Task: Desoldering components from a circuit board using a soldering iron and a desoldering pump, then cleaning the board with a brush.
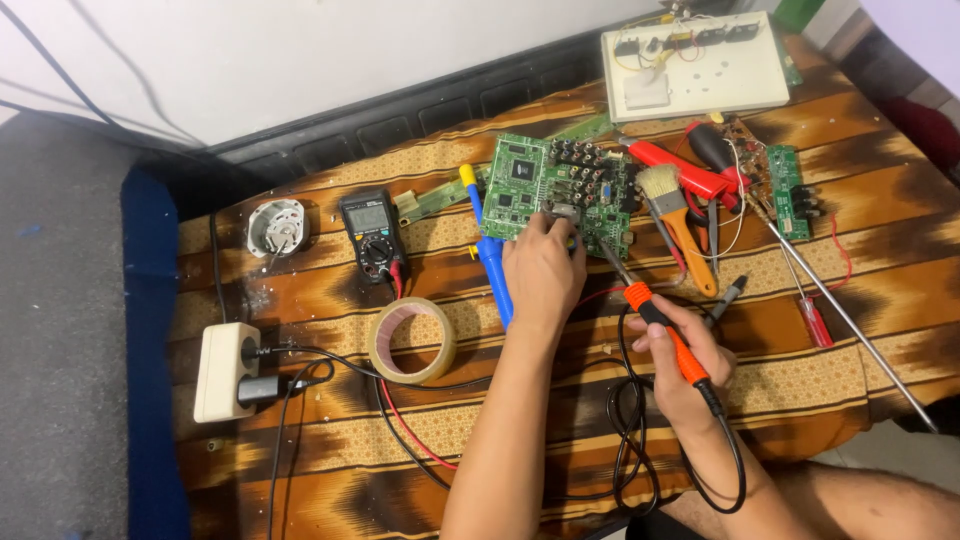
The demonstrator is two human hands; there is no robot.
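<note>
A green circuit board (525, 185) lies on a brown patterned cloth. My left hand (543, 270) rests on the board's near edge, its fingers pressed down around a small part there. My right hand (680, 365) grips the orange handle of a soldering iron (665, 335). The iron's metal tip points up and left, ending on the board right beside my left fingers. Its black cord loops down past my right wrist.
A blue desoldering pump (490, 250) lies left of my left hand, with a tape roll (412, 340), a multimeter (370, 232) and a small motor (277, 227) further left. A white power strip (222, 370) sits far left. A paintbrush (675, 215), red tools, screwdrivers and a white board (700, 75) are to the right.
</note>
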